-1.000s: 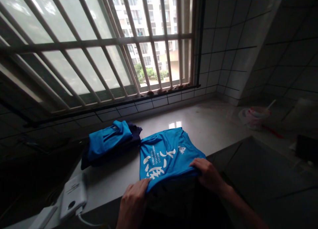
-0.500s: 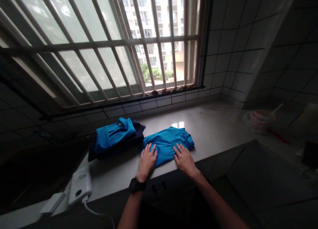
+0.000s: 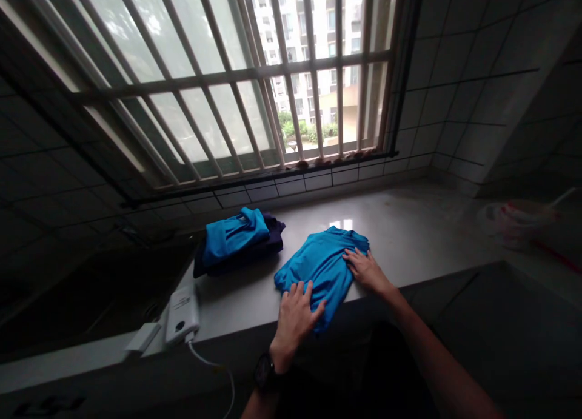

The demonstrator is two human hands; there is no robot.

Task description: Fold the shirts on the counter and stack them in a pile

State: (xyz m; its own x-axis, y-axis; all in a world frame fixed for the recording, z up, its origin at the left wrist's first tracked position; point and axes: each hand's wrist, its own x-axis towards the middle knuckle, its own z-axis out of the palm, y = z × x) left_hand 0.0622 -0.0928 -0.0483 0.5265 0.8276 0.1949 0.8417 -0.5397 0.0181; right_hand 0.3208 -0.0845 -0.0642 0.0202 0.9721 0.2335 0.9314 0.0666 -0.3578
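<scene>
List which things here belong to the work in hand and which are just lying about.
In use:
- left hand, flat on the shirt
- right hand, flat on the shirt
- bright blue shirt

Lying about:
- folded pile of blue and navy clothes
- white rectangular device with a cable
- pale round plastic tub with a stick

On the stone counter [image 3: 400,225], a blue T-shirt [image 3: 321,273] lies near the front edge, just beside a folded pile of clothes [image 3: 236,240], blue over dark. A white power bank [image 3: 182,315] sits at the front edge, more left, and a plastic bag [image 3: 516,222] lies far to the right.
</scene>
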